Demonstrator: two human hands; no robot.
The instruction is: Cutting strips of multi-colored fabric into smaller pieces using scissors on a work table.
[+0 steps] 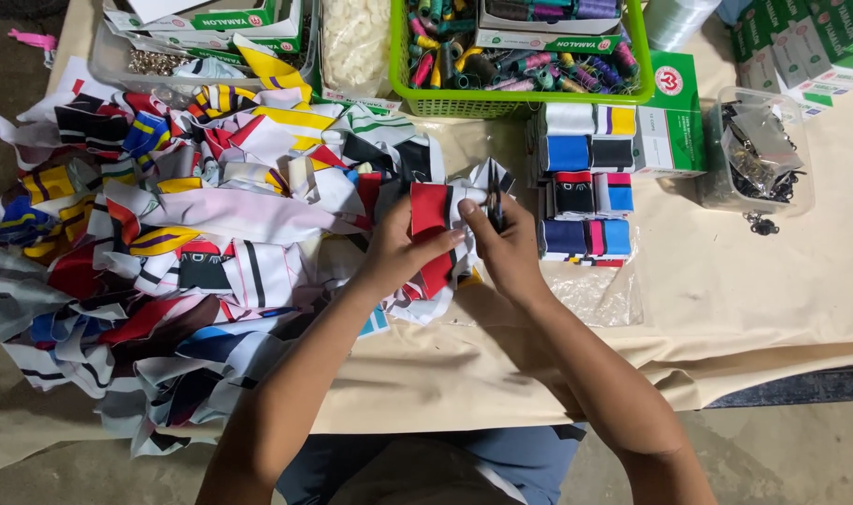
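A person seated at a cloth-covered table (744,309) is working a red, white and black fabric piece (429,213) held at the table's middle, just in front of the body. The left hand (400,251) is gripping the piece from the left, its fingers and thumb clamped together on the red panel. The right hand (508,245) is closing around a small pair of dark snips (494,198), the blades pointing up and away beside the white edge of the same piece; whether the blades are touching the fabric cannot be told.

To the left, a large loose heap of fabric pieces (164,243) in red, white, yellow, blue and black is spreading across the table and hanging over its near edge. Just to the right of the hands, sorted stacks of folded pieces (585,187) in blue, white, black and pink are standing in neat rows, with a crumpled clear plastic bag (594,295) lying just below them. Beyond the hands, a green plastic basket (524,98) is holding thread spools of many colours. A green and white carton (674,117) is sitting beside the stacks, and a clear tub of dark metal clips (758,154) is resting near the right edge.
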